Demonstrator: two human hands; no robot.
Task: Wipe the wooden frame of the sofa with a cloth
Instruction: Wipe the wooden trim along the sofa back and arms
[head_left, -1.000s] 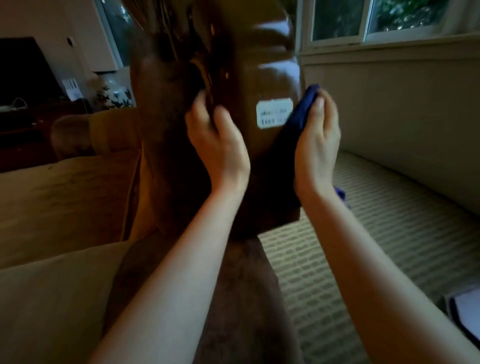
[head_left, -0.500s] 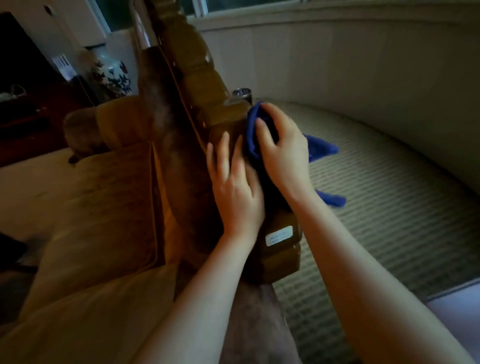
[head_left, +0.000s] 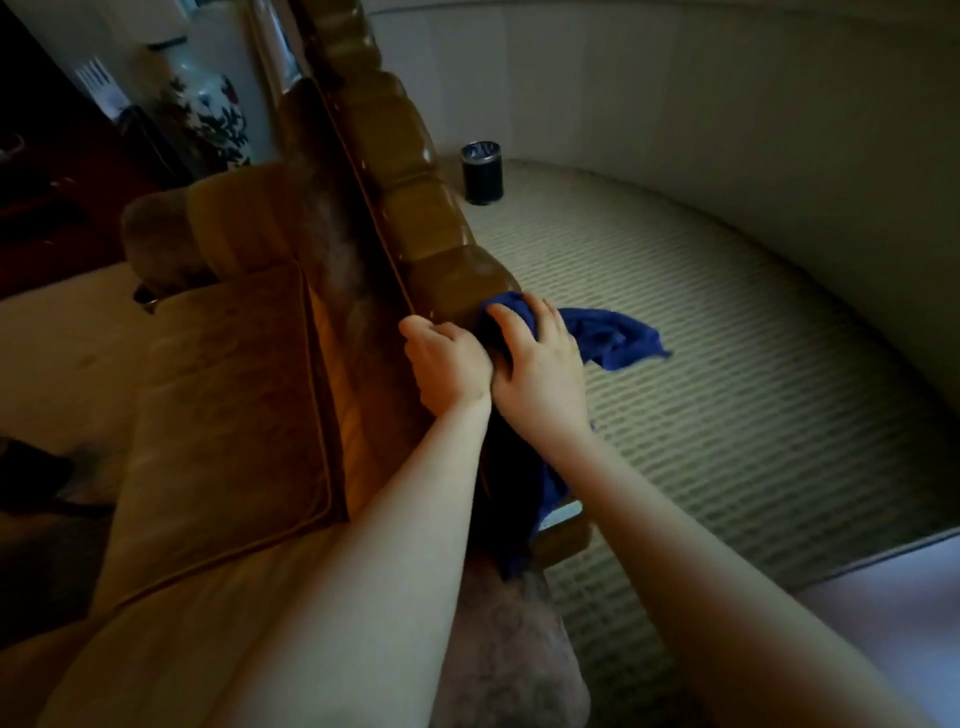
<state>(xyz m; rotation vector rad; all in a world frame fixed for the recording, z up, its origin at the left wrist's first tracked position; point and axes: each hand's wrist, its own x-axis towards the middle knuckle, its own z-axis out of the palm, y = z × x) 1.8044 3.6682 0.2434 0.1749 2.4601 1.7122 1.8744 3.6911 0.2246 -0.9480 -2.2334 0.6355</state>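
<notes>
The carved wooden frame (head_left: 410, 171) of the sofa runs along the top of its back, from the upper middle down to the centre. My right hand (head_left: 540, 364) presses a blue cloth (head_left: 613, 338) against the frame's top, fingers curled over the cloth. One end of the cloth sticks out to the right and another part hangs down below my wrist. My left hand (head_left: 447, 364) grips the frame's inner edge right beside the right hand, fingers curled on the wood.
A tan back cushion (head_left: 228, 405) leans against the sofa on the left. Behind the sofa lies a ribbed carpet (head_left: 727, 374) with a small dark cylinder (head_left: 482, 173) near the wall. A patterned vase (head_left: 208, 114) stands at the upper left.
The view has pulled back and tilted down along the frame. Both hands with the cloth have shifted along the frame's top, and my left hand's fingers have curled onto the edge.
</notes>
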